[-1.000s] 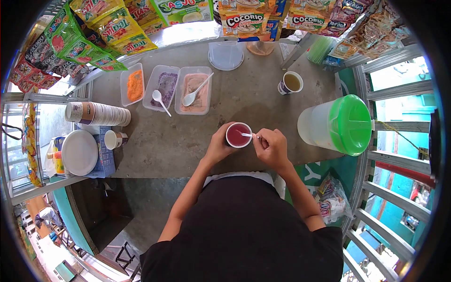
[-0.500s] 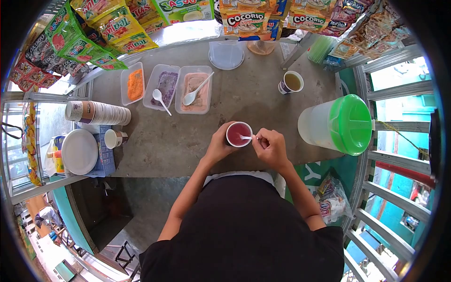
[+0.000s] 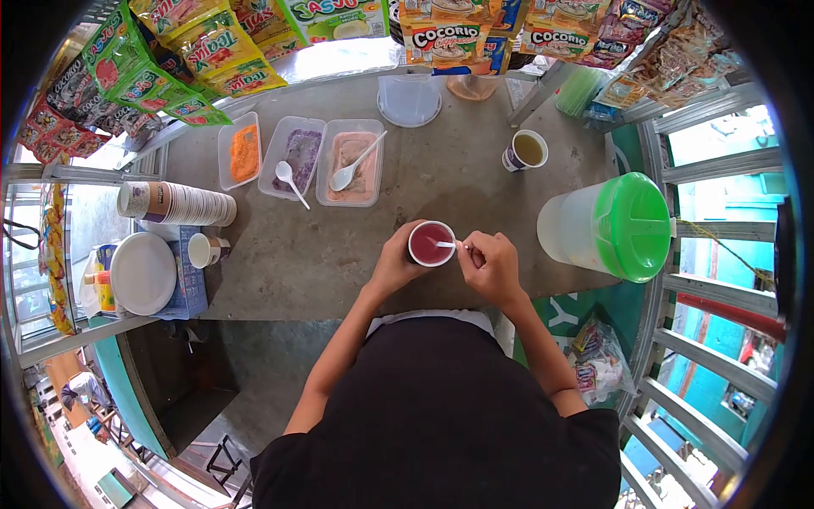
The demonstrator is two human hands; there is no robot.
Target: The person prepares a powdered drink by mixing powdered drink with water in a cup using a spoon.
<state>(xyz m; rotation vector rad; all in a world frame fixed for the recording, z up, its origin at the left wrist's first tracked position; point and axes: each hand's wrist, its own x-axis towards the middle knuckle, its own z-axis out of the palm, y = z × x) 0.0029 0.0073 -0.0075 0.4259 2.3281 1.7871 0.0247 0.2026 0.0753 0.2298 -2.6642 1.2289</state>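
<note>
A paper cup (image 3: 431,244) of red drink sits near the table's front edge, with my left hand (image 3: 397,258) wrapped round its left side. My right hand (image 3: 492,268) pinches the handle of a white plastic spoon (image 3: 445,244), whose other end dips into the red liquid. The spoon's bowl is hidden under the drink. Farther back on the right stands another paper cup (image 3: 526,150) holding a yellowish-brown drink. To the left are three clear tubs: one of orange powder (image 3: 244,153), one of purple powder (image 3: 302,148) and one of pinkish powder (image 3: 352,153); the last two have white spoons in them.
A translucent jug with a green lid (image 3: 627,227) lies at the right. Stacked paper cups (image 3: 182,204), a single cup (image 3: 206,250) and white plates (image 3: 144,273) are at the left. Drink sachets (image 3: 449,38) hang along the back above a clear container (image 3: 409,100).
The spoon has shifted slightly within the red drink as my right hand moves a little. My left hand keeps the cup in the same place.
</note>
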